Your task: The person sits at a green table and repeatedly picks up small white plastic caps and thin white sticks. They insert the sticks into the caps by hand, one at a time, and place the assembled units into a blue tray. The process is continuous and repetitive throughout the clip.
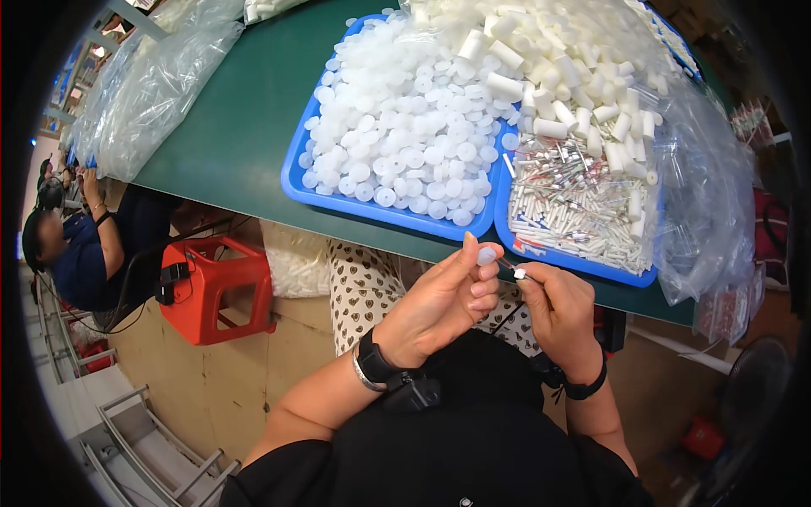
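Just in front of the table edge, my left hand [443,304] pinches a small translucent white disc [487,255] between thumb and forefinger, its other fingers curled. Close beside it on the right, my right hand [562,313] is closed on a small white piece [519,274]. A thin dark reddish stem runs from that piece toward the disc; whether the two touch, I cannot tell. Beyond my hands lies a blue tray [291,173] heaped with similar white discs [405,135]. Right of it, another blue tray [583,264] holds thin white sticks with reddish parts [562,203].
Thick white foam-like cylinders [562,76] pile over the second tray's far part. Clear plastic bags [160,93] lie at the green table's [228,127] left, with more plastic [701,203] at right. A red stool [220,287] stands left; a person [84,237] sits beyond it.
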### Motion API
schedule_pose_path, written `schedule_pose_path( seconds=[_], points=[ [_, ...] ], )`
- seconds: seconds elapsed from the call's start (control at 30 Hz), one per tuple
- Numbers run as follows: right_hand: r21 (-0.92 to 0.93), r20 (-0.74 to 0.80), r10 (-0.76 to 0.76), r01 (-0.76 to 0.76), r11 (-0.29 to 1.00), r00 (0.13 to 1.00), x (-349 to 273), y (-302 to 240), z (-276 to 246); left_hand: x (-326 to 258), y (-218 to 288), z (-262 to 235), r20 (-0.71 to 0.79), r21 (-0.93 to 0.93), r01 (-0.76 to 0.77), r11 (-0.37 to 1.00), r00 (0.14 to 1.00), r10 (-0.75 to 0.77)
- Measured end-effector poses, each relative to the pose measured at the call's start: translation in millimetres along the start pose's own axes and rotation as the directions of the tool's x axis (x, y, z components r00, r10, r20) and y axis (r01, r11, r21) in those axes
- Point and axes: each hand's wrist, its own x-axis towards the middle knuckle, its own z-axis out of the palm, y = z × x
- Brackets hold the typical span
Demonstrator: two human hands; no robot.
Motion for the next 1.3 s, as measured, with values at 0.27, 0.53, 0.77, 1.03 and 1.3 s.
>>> schedule_pose_path(
  seconds=[0.27,0.53,0.77,1.03,1.3],
  points=[
    [-0.045,0.012,-0.056,0.057,0.997,0.998,-1.4,1.6,-2.3,4.6,-1.3,-3.3,0.004,-0.032,-0.018,0.999,1.0,0.018],
    [-0.049,0.008,-0.036,0.037,0.998,0.999,0.1,-2.6,-3.5,3.4,-2.5,-3.2,-0.003,-0.007,-0.031,0.999,1.0,0.031],
    [-0.102,0.008,0.042,-0.041,0.994,0.999,-3.7,-2.0,-3.7,1.7,-3.2,-3.5,-0.012,0.092,-0.065,0.994,0.998,0.067],
    [-0.194,0.024,-0.088,0.091,0.977,0.996,-0.8,-7.0,-8.7,1.3,-6.7,-4.9,-0.026,0.282,-0.15,0.948,0.986,0.164],
    [-0.023,-0.003,0.022,-0.022,1.0,1.0,-2.3,-6.0,1.6,4.1,-16.8,-9.2,0.01,0.321,-0.124,0.939,0.992,0.128]
  ],
)
